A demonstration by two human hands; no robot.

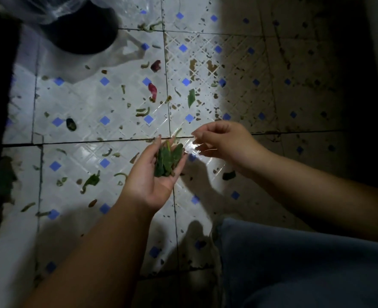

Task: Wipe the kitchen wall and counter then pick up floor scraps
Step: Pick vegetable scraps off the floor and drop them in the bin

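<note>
Now, step in hand: we are gathering floor scraps, cupping what we have and reaching for more; the wiping part is not something we can be judging from this view.
Trouser leg (305, 263): filling the lower right of the frame, nearest to us, so we are crouching low over the floor.
Left hand (154, 174): lying palm up at the centre of the frame, fingers relaxed and gently cupped, carrying the gathered leaves (168, 161) rather than squeezing them.
Right hand (219, 141): hovering just right of the left hand, fingers loosely curled with thumb and forefinger drawn close; whether they are pinching a small bit we cannot tell.
Doing it well: we are judging it best to be keeping the left palm level and near the tiles, and feeding each piece in with the right, so nothing is spilling back.
Floor scraps (142, 112): lying scattered over the tiled floor (83, 101), mostly in the left and middle of the frame; green stem curls, torn leaf pieces, fine dark crumbs.
Red scraps (152, 88): sitting above centre, two reddish pieces apart from each other.
Look of the scraps: limp, thin and probably damp, so likely clinging to the tile.
Dark bin (83, 30): standing at upper left, with clear plastic (34, 10) over its top edge, seemingly where the handful is going.
</note>
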